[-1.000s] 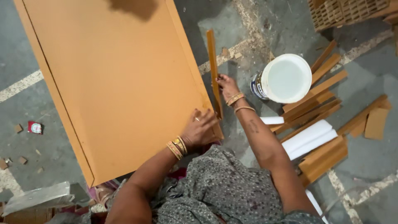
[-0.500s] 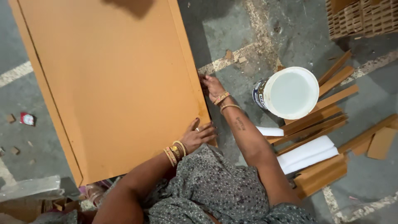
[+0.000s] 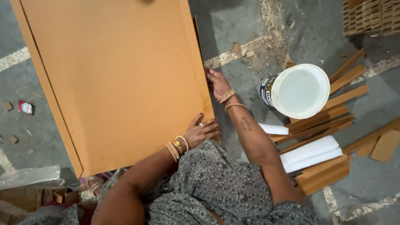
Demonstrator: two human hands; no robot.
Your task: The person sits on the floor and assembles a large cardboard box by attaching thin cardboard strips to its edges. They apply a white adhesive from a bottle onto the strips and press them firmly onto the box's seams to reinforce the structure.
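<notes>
A large orange-brown board (image 3: 121, 79) lies flat on the grey floor in front of me. My left hand (image 3: 202, 131) rests on it with fingers spread, near its lower right corner. My right hand (image 3: 216, 81) is curled at the board's right edge, holding a thin brown strip (image 3: 196, 33) that stands against that edge and runs away from me. Both wrists wear gold bangles.
A white bucket (image 3: 300, 89) of pale liquid stands to the right of my right arm. Beside it lie several brown strips (image 3: 333, 116) and white rolled sheets (image 3: 310, 152). A woven basket (image 3: 371, 16) is at top right and a cardboard pile (image 3: 25, 200) at bottom left.
The strip, held free and angled beside the board a second ago, now lies against the board's right edge. My right hand moved in to that edge; my left hand stayed on the board.
</notes>
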